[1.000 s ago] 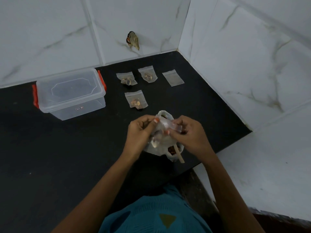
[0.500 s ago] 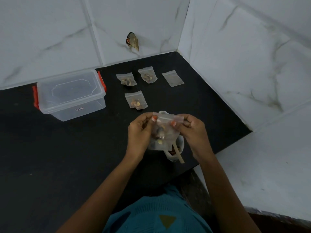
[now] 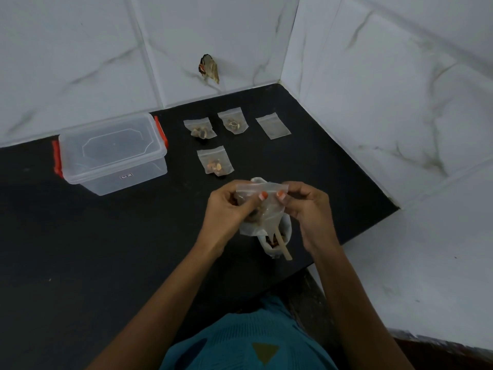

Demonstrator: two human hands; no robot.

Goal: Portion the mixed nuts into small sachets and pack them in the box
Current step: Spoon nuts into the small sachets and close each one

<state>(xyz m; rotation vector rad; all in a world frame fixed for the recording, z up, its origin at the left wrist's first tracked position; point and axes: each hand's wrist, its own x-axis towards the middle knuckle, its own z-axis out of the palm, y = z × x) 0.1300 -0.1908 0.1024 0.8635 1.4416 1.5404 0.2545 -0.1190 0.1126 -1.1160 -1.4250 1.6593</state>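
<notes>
A matte black countertop (image 3: 80, 263) fills the left and middle of the view, flecked with a few pale specks; behind the countertop rises a back wall (image 3: 80, 49) of large white tiles with grey marble veining and thin grout lines; a side wall (image 3: 386, 89) of the same tile closes the countertop's right edge, meeting the back wall at the countertop's far right corner; a small torn brownish scrap (image 3: 209, 69) clings to the back wall just above the countertop; beyond the countertop's near right corner lies a white veined tiled surface (image 3: 426, 249); the light is dim and even.
</notes>
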